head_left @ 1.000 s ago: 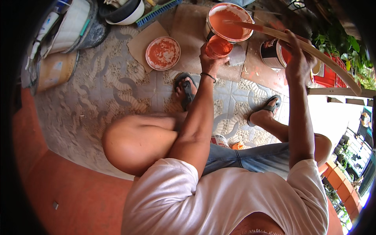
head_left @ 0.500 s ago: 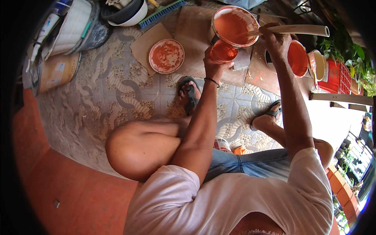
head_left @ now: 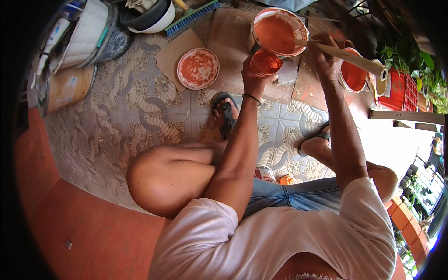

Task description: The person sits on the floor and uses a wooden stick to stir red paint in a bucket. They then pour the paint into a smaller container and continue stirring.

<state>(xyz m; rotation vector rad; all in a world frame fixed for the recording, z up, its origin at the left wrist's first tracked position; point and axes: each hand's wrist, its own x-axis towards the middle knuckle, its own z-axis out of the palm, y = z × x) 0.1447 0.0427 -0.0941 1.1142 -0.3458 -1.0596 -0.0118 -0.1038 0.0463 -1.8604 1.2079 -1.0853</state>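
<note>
I'm looking straight down over my knees at the patterned tile floor [head_left: 140, 116]. My left hand [head_left: 254, 79] is closed around a small orange cup [head_left: 265, 62], holding it just beside the near rim of the big paint bucket [head_left: 279, 32]. The bucket is full of orange paint and stands on a sheet of brown cardboard [head_left: 228, 42]. My right hand [head_left: 324, 56] is gripped around a pale wooden stick [head_left: 347, 56]; one end of it dips into the bucket's paint, the other end runs out to the right, past my fist.

To the left of the cup, the round lid [head_left: 198, 68] lies flat on a second piece of cardboard, its upper face smeared with orange. Right of my right hand sits a smaller bucket [head_left: 353, 74] with orange paint inside.

Top left, I see a white pail [head_left: 84, 32] lying on its side, and below it a tan cylindrical can [head_left: 67, 88], also on its side, with a pale rectangular label too blurred to make out. A green-bristled brush [head_left: 191, 16] lies at the top. Far right there's a red crate [head_left: 401, 91] beside green plants [head_left: 420, 65]. My sandal [head_left: 226, 114] sits on the tiles below the cup.
</note>
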